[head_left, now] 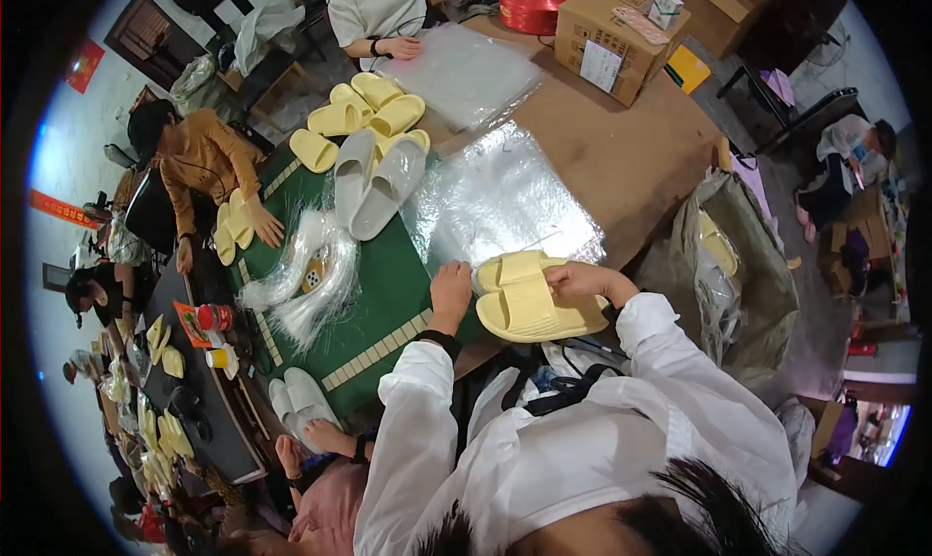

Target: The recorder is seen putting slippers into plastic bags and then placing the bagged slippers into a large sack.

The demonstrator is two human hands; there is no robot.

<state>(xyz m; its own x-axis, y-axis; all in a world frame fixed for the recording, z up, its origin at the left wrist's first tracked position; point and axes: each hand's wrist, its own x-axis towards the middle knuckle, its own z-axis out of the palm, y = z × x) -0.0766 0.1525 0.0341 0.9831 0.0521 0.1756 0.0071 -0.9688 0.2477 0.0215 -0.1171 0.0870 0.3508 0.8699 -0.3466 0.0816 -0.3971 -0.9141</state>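
Right hand (584, 280) grips yellow slippers (524, 309); left hand (450, 292) beside them, grip unclear; white printed label (601, 66) on cardboard box (643, 61)

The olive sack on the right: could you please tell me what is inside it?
A yellow slipper and what looks like clear plastic show in the mouth of the sack. Anything beneath them is covered and cannot be seen.

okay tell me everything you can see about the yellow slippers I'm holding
The yellow slippers are a pair of pale, open-toed slides, held together with toes pointing to your left. They look like moulded foam, and the nearer one shows a broad, ribbed strap. Your right hand grips them; your left hand is at the toe end, contact unclear. They are on your side of the clear plastic.
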